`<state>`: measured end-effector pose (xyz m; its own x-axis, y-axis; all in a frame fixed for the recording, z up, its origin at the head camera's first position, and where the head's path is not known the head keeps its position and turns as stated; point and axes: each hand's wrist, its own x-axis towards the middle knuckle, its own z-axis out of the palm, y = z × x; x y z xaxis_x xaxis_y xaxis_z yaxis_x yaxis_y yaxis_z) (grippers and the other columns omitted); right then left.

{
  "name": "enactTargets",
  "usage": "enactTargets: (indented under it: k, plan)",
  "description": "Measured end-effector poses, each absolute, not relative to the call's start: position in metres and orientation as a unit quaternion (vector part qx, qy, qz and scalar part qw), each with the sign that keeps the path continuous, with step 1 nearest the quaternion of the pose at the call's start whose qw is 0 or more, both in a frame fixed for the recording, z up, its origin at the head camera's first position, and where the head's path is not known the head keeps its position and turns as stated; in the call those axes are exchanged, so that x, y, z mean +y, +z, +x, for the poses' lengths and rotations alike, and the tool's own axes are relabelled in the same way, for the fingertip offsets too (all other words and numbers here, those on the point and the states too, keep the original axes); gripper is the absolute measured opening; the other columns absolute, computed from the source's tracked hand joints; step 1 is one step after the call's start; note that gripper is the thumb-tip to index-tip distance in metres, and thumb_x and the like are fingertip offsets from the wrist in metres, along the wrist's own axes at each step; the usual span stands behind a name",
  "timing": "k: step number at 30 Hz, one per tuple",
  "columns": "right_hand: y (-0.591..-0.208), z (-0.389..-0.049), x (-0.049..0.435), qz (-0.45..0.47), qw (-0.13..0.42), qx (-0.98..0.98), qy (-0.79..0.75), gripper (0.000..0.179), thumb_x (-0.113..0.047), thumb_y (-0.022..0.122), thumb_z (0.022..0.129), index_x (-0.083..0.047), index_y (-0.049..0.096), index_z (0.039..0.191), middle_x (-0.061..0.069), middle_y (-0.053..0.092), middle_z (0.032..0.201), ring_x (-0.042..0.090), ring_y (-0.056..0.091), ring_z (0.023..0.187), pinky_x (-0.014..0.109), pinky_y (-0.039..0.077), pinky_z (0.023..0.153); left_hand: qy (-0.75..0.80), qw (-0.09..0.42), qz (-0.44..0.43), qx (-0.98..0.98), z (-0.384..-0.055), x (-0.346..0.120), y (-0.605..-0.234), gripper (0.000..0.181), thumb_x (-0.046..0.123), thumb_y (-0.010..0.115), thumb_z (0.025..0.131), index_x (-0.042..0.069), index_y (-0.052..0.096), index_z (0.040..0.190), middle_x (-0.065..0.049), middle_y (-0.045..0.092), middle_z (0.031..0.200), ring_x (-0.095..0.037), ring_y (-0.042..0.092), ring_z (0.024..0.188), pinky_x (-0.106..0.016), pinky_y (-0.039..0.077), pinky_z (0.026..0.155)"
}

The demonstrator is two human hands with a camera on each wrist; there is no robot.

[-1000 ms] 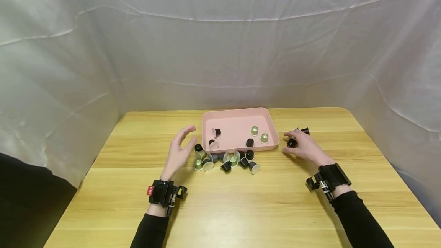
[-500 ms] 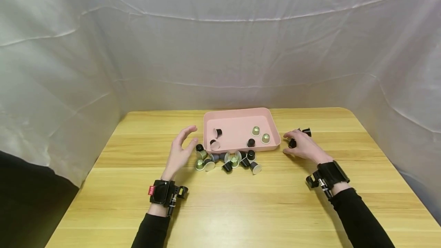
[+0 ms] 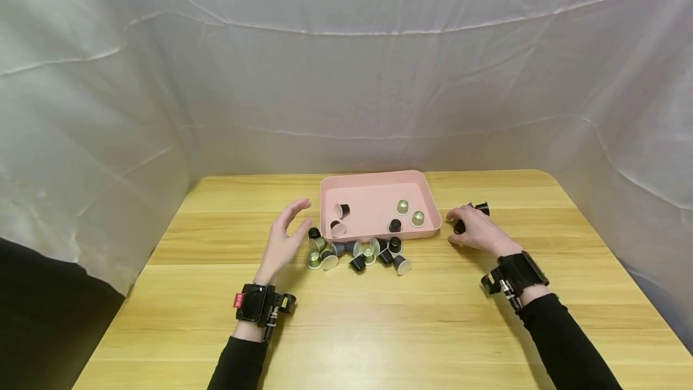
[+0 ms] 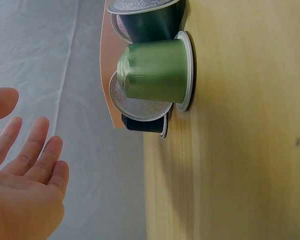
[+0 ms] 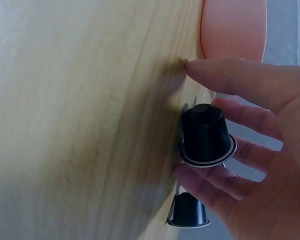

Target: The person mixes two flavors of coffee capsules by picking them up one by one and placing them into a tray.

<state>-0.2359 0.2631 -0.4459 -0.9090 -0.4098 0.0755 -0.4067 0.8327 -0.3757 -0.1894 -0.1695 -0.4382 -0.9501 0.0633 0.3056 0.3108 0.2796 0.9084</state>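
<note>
My left hand [image 3: 280, 244] hovers left of a pink tray [image 3: 373, 191], thumb and fingers apart and holding nothing. Beside it lies a pile of coffee capsules; in the left wrist view a green capsule [image 4: 157, 70] stands upright near dark ones. Right of the tray, my right hand [image 3: 479, 235] curves loosely about a black coffee capsule [image 5: 207, 131] on the table. The right wrist view shows thumb and fingers spread around that capsule, with the thumb apart from it; whether a finger touches it I cannot tell. Another black capsule [image 5: 189, 209] lies just past the fingers.
Inside the tray are several capsules, among them a green one [image 3: 417, 218] and a black one [image 3: 395, 225]. More capsules, such as a grey one [image 3: 402, 264], lie along its front edge. A pale cloth [image 3: 357, 83] hangs behind the wooden table [image 3: 357, 324].
</note>
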Motion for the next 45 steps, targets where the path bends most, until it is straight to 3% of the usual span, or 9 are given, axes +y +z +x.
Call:
enactTargets:
  k: [18, 31, 45]
  plan:
    - [-0.446, -0.237, 0.264, -0.204, -0.009, 0.960, -0.190, 0.032, -0.005, 0.076, 0.081, 0.004, 0.067, 0.111, 0.023, 0.069, 0.108, 0.040, 0.064, 0.104, 0.057, 0.052, 0.094, -0.589, 0.104, -0.124, -0.792, -0.189, -0.170, -0.437, 0.044, 0.006, 0.058, 0.099, 0.001, 0.049, 0.143, -0.025, 0.053, 0.147, -0.039, 0.039, 0.147, -0.057, 0.022, 0.126]
    - [-0.447, -0.233, 0.266, -0.197, -0.058, 0.957, -0.206, 0.027, -0.002, 0.073, 0.081, 0.003, 0.069, 0.107, 0.023, 0.071, 0.106, 0.042, 0.066, 0.103, 0.058, 0.053, 0.092, -0.587, 0.098, -0.122, -0.794, -0.189, -0.171, -0.438, 0.046, 0.006, 0.058, 0.099, 0.003, 0.048, 0.144, -0.023, 0.052, 0.148, -0.038, 0.039, 0.147, -0.058, 0.021, 0.126]
    - [-0.442, -0.222, 0.263, -0.167, -0.109, 0.941, -0.274, 0.034, 0.000, 0.071, 0.085, 0.006, 0.065, 0.117, 0.030, 0.068, 0.112, 0.037, 0.065, 0.093, 0.052, 0.054, 0.082, -0.589, 0.098, -0.121, -0.793, -0.190, -0.171, -0.440, 0.046, 0.006, 0.059, 0.099, 0.004, 0.048, 0.144, -0.021, 0.053, 0.147, -0.038, 0.040, 0.146, -0.057, 0.022, 0.126]
